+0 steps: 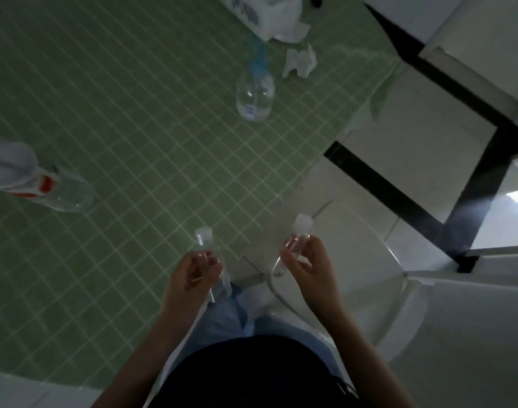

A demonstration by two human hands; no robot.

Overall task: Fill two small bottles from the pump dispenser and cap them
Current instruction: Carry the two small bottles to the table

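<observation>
The left hand has its grip closed round a small clear bottle, thumb and fingers curled about the lower body. The bottle's white cap is on and points to twelve o'clock, tilted slightly. At three o'clock from it, well apart, the right hand pinches the second small bottle between thumb and fingertips. That one's white cap is also on, and it leans toward one o'clock. The dim picture does not show whether either bottle holds liquid.

The left bottle is above the near edge of the surface, which is covered in a green cloth with a pale grid. The right bottle is just past that edge.

At twelve o'clock from the hands, well away on the cloth, stands the clear pump dispenser with a blue pump head. Beyond it at twelve to one o'clock are a white tissue pack and a crumpled tissue. At ten o'clock, near the left border, is a clear bottle with a red label. At three o'clock lies a floor of white tiles with black strips.
</observation>
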